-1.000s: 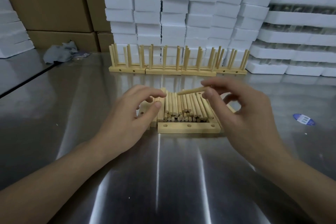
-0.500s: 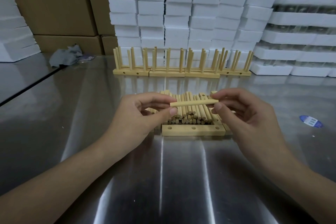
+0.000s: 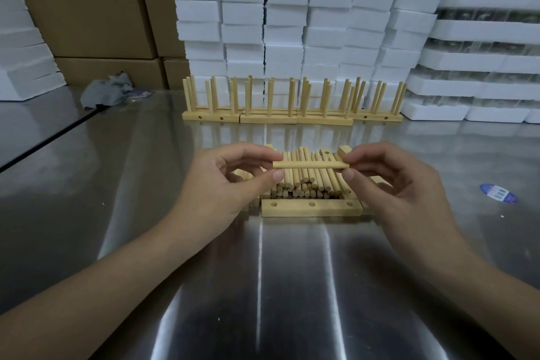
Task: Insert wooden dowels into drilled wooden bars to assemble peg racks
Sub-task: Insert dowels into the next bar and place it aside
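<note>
The left hand point(image 3: 228, 181) and right hand point(image 3: 391, 184) each pinch one end of a pale round wooden dowel point(image 3: 311, 165) between thumb and forefinger. They hold it level above the heap of loose dowels point(image 3: 304, 184) in the middle of the shiny steel table point(image 3: 292, 286). The pale drilled wooden bar point(image 3: 311, 208) lies just nearer the front edge, unheld. From here, a dowel entered askew could jam, or shove the loose bar along the slick steel.

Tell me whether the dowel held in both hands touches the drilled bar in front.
Apart. The head view shows the dowel pinched at its ends by left hand and right hand, with the pile showing between it and the bar.
</note>
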Available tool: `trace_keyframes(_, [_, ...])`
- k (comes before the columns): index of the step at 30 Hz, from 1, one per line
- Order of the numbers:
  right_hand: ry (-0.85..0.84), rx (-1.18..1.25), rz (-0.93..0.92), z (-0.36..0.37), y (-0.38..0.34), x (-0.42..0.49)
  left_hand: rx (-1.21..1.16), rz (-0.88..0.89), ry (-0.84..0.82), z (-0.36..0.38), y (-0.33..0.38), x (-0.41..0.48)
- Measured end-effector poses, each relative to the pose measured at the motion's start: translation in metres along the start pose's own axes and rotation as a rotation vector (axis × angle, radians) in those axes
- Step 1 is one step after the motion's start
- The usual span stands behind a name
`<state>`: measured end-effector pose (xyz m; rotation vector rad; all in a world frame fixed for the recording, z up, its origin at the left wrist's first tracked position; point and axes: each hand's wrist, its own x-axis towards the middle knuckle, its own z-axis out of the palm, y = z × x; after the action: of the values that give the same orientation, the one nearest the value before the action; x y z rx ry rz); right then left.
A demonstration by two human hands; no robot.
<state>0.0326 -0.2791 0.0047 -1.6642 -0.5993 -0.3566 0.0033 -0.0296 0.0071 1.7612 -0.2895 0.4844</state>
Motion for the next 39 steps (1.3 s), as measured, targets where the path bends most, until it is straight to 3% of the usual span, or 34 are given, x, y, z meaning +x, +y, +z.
trace_keyframes(6, [0.001,0.014,-0.003,-0.001,0.002,0.0,0.111,0.041,-0.017,-0.004,-0.008,0.0])
trace_keyframes(10, [-0.095,0.049,0.043,0.0,-0.001,-0.002,0.301,0.125,-0.132,-0.005,-0.015,-0.002])
trace_keyframes(14, [-0.055,0.084,0.061,-0.002,-0.001,0.001,0.833,0.327,-0.258,-0.013,-0.014,0.0])
trace_keyframes(16, [-0.024,0.112,0.07,-0.005,-0.003,0.002,0.953,0.373,-0.311,-0.017,-0.011,0.0])
trace_keyframes(23, [-0.103,0.088,0.065,0.002,-0.009,-0.003,0.702,0.26,-0.472,-0.007,-0.002,-0.004])
trace_keyframes(29, [-0.232,-0.091,0.016,0.012,-0.016,-0.01,0.652,0.198,-0.486,-0.002,-0.004,-0.005])
trace_keyframes(39, [-0.283,-0.258,-0.04,0.015,-0.018,-0.007,0.6,0.189,-0.506,-0.003,-0.008,-0.004])
